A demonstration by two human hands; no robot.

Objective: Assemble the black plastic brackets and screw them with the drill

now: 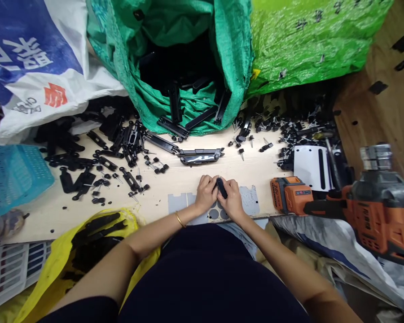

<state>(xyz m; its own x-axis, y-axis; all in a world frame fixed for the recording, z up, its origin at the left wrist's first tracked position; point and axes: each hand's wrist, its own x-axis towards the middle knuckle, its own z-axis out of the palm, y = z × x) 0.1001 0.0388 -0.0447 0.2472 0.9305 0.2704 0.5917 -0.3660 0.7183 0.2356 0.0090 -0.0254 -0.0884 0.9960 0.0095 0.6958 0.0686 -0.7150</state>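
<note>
Pale, smooth wooden table (pixel 256 168), left end partly covered, near edge hidden by the body. Green woven-plastic sack (pixel 235 54), crinkled, mouth open at the far edge; top cut off, depths too dark to make out. Glossy bright-green bag (pixel 309 49) at the far right corner, also cut off. Blue-and-white plastic bag (pixel 60 40) over the far left corner, cropped. Orange-and-black power tool (pixel 377 211) at the right edge, its far side out of view. Yellow plastic bag (pixel 54 278) off the near left corner, partly behind the left forearm; dark contents hard to tell apart. Translucent blue perforated basket (pixel 16 175) at the left edge, cropped. Thin grey flat plates (pixel 251 199) with round holes along the near edge, mostly covered by the hands. Left hand (pixel 206 195) and right hand (pixel 232 197) together above them, both grasping a slim black round-ended piece (pixel 221 188): left fingertips curled against its left side, right thumb and fingers gripping the right; its lower end partly hidden, tilted. Black-headed metal pins (pixel 241 153) scattered toward the far edge, too heaped to separate at right.
</note>
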